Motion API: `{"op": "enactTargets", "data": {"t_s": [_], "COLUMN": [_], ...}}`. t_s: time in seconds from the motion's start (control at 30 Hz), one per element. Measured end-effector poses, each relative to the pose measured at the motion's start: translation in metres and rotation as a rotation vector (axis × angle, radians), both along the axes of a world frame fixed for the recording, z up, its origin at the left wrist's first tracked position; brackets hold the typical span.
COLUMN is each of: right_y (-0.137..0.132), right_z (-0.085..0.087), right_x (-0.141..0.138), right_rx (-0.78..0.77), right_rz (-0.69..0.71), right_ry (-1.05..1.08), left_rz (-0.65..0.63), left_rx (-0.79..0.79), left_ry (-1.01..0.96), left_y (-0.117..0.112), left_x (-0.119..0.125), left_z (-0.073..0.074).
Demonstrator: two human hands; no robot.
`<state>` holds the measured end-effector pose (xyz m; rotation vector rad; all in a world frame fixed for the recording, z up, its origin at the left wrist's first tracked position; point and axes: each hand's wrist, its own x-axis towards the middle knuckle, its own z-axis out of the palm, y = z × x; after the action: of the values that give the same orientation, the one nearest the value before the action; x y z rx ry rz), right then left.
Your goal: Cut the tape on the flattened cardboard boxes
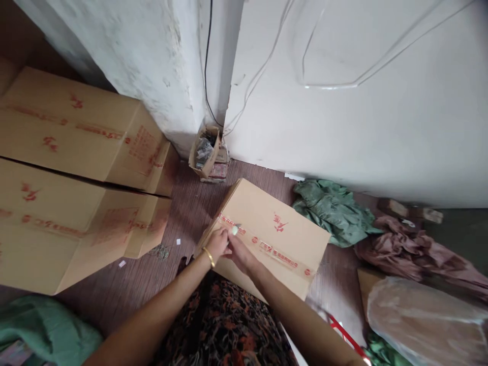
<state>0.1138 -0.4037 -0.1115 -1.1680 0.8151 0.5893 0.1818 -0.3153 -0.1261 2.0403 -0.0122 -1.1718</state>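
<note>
A sealed cardboard box point(274, 218) with red print lies on the floor in front of me, a strip of printed tape point(282, 256) running along its top. My left hand point(217, 243), with a gold bangle on the wrist, rests on the box's near left corner at the tape's end. My right hand point(238, 249) meets it there and pinches a small pale object point(235, 230), too small to identify, against the tape.
Two large stacked cardboard boxes point(72, 168) fill the left. A small open carton of scraps point(206, 152) stands at the wall corner. Green cloth point(335, 211), brown cloth point(412, 249) and a plastic-wrapped bundle point(423, 315) lie to the right. Teal fabric point(41, 325) is at bottom left.
</note>
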Motion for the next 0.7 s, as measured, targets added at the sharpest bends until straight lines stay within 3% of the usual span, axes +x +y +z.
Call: {"op": "enactTargets", "data": {"t_s": [0.1, 0.17, 0.23, 0.3, 0.4, 0.5, 0.7], "right_y": [0.002, -0.017, -0.043, -0.067, -0.086, -0.085, -0.070], "right_z": [-0.015, -0.020, -0.019, -0.014, -0.003, 0.004, 0.008], "right_x": [-0.018, -0.024, -0.028, -0.031, -0.031, -0.029, -0.017], "right_rx": [0.031, -0.099, -0.341, -0.609, -0.811, -0.833, -0.842], "right_rz": [-0.365, -0.358, -0.128, 0.207, 0.539, 0.644, 0.746], "right_ry": [0.003, 0.035, 0.119, 0.171, 0.131, 0.032, 0.051], "left_rz": [-0.009, -0.061, -0.155, -0.244, -0.222, -0.142, -0.169], "left_rx": [0.023, 0.172, 0.363, 0.475, 0.540, 0.585, 0.557], "left_ry": [-0.108, -0.286, -0.433, -0.476, -0.482, -0.402, -0.304], "left_y": [-0.009, 0.000, 0.009, 0.011, 0.003, -0.005, -0.003], "left_x": [-0.019, -0.021, -0.021, -0.022, -0.024, -0.015, 0.013], "left_z": [-0.003, -0.007, -0.012, -0.017, -0.020, -0.019, -0.017]}}
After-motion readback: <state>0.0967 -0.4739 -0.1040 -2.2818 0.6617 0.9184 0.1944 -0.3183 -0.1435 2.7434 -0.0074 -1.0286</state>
